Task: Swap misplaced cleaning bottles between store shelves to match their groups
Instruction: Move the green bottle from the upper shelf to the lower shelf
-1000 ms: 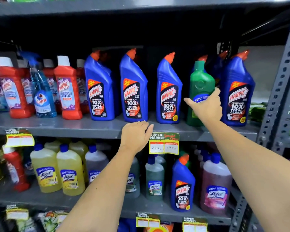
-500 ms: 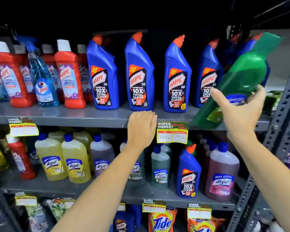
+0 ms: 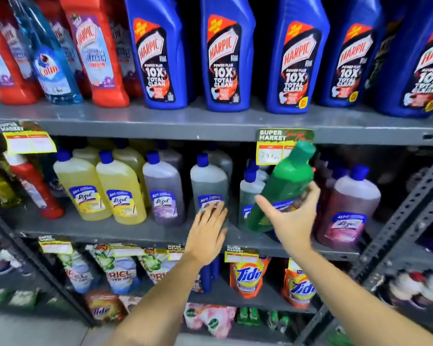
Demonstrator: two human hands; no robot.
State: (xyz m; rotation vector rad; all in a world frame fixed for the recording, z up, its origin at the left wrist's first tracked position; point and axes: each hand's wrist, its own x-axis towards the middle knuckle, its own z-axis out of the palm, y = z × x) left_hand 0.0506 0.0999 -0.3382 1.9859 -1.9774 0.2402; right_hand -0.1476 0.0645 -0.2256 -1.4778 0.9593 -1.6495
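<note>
My right hand (image 3: 294,222) grips a green bottle (image 3: 288,183) by its lower body. The bottle tilts to the right, its cap in front of the price tag (image 3: 273,151). It hangs in front of the middle shelf (image 3: 125,231), between a grey-green Lizol bottle (image 3: 248,193) and a pink Lizol bottle (image 3: 349,208). My left hand (image 3: 208,229) has its fingers spread, their tips against the lower front of a grey Lizol bottle (image 3: 208,183). Several blue Harpic bottles (image 3: 225,58) line the upper shelf (image 3: 160,123).
Red Harpic bottles (image 3: 95,51) and a blue Colin spray (image 3: 50,66) stand at the upper left. Yellow (image 3: 121,196) and purple (image 3: 163,193) Lizol bottles and a red bottle (image 3: 35,188) fill the middle shelf. Tide (image 3: 248,275) and Ariel (image 3: 120,273) pouches lie below. A perforated upright (image 3: 410,216) rises at right.
My right hand has carried the green bottle down from the upper shelf to the middle shelf. My left hand left the upper shelf edge and dropped to the grey Lizol bottle. The view tilted down.
</note>
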